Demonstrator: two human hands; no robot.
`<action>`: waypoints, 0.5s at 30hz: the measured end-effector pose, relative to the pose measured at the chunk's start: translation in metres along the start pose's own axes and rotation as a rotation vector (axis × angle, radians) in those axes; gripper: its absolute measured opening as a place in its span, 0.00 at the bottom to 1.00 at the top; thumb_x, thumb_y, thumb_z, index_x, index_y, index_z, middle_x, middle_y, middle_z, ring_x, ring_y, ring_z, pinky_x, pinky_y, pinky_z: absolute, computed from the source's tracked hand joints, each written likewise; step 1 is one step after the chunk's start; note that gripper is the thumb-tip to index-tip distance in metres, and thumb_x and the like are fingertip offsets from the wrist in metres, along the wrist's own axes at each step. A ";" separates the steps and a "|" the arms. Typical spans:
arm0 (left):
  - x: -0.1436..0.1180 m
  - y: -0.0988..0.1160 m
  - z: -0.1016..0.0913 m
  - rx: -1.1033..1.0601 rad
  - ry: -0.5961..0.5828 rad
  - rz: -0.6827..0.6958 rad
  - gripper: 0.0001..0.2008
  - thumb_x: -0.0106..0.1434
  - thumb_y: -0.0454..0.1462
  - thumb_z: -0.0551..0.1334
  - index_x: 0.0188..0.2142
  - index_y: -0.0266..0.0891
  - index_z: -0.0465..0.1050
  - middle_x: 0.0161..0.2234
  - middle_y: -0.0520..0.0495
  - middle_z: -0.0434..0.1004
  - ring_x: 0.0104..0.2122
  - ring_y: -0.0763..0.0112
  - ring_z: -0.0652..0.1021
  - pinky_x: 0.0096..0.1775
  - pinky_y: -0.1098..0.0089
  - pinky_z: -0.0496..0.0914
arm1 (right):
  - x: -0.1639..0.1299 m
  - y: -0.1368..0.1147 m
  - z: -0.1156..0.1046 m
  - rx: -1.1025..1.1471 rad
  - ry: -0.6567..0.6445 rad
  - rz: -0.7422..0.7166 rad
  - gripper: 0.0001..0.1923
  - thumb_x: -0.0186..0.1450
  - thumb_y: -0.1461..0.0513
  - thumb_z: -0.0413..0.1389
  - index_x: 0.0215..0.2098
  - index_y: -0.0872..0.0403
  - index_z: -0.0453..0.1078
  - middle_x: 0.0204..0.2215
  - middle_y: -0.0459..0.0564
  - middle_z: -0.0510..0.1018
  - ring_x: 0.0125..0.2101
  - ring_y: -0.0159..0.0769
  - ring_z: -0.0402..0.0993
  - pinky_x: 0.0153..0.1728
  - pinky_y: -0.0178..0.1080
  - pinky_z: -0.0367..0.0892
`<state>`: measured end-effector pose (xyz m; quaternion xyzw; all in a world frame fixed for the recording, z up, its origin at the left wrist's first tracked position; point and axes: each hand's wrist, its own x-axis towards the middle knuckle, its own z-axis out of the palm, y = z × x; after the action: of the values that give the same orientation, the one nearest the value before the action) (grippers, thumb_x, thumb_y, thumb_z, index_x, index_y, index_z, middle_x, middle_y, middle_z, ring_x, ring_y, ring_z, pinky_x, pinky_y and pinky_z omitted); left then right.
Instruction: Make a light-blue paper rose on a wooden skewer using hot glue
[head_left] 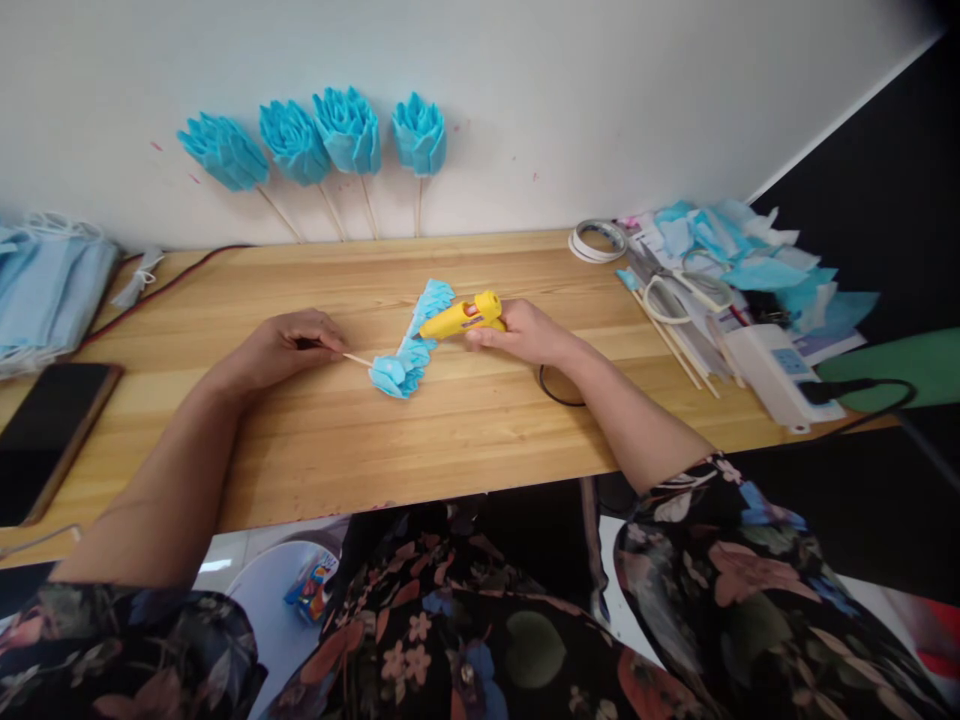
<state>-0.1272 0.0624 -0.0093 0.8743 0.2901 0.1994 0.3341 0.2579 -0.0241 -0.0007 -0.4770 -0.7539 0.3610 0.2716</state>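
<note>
My left hand (304, 343) pinches a thin wooden stick (358, 359), held low over the table. At the stick's far end is a partly rolled blue flower (394, 374), joined to or lying against a pleated blue strip (433, 303) that runs away from me. In my right hand (521, 332) is a yellow glue gun (463, 316), its fingers wrapped around the handle. The gun's nozzle points left and down at the strip, close above it; whether it touches I cannot tell.
Several blue flowers on sticks (349, 130) lean against the wall. Left are stacked face masks (49, 290) and a phone (56, 440). Tape (598, 241), scissors (675, 290), wooden sticks (667, 335), blue scraps (757, 250) and a white power strip (784, 375) crowd the right. A black cord (559, 392) lies by my right forearm.
</note>
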 end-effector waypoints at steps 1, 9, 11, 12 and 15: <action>0.000 0.000 0.000 -0.004 0.004 0.000 0.15 0.68 0.50 0.69 0.32 0.43 0.83 0.35 0.44 0.84 0.37 0.62 0.82 0.43 0.66 0.77 | -0.001 0.000 -0.002 0.010 0.008 -0.006 0.26 0.68 0.40 0.58 0.33 0.54 0.76 0.27 0.46 0.78 0.28 0.32 0.66 0.34 0.38 0.58; 0.000 0.004 0.000 -0.020 0.004 0.008 0.13 0.67 0.47 0.69 0.32 0.43 0.83 0.35 0.44 0.84 0.37 0.64 0.82 0.42 0.68 0.75 | -0.002 0.000 -0.007 -0.015 -0.055 -0.012 0.23 0.68 0.43 0.59 0.30 0.53 0.75 0.27 0.46 0.79 0.29 0.32 0.68 0.34 0.38 0.59; 0.001 0.005 0.000 -0.021 0.004 0.006 0.13 0.67 0.47 0.69 0.32 0.43 0.84 0.35 0.44 0.84 0.37 0.64 0.82 0.42 0.68 0.75 | -0.003 0.001 -0.011 -0.038 -0.056 0.008 0.23 0.69 0.43 0.59 0.30 0.53 0.75 0.27 0.47 0.80 0.28 0.33 0.68 0.34 0.38 0.59; 0.001 0.005 0.000 -0.020 0.005 0.003 0.13 0.67 0.48 0.69 0.32 0.43 0.84 0.35 0.44 0.84 0.37 0.64 0.82 0.42 0.68 0.75 | -0.004 0.001 -0.013 -0.039 -0.054 0.011 0.24 0.69 0.43 0.59 0.30 0.54 0.75 0.27 0.47 0.80 0.28 0.33 0.68 0.34 0.38 0.59; 0.001 0.004 0.000 -0.013 0.000 -0.005 0.15 0.67 0.49 0.69 0.32 0.43 0.83 0.35 0.44 0.84 0.37 0.64 0.82 0.42 0.67 0.76 | -0.007 0.000 -0.018 -0.009 -0.046 0.003 0.25 0.69 0.42 0.58 0.30 0.54 0.76 0.29 0.48 0.80 0.28 0.32 0.68 0.33 0.38 0.59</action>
<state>-0.1247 0.0602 -0.0062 0.8713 0.2911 0.2005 0.3405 0.2742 -0.0248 0.0092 -0.4708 -0.7609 0.3688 0.2518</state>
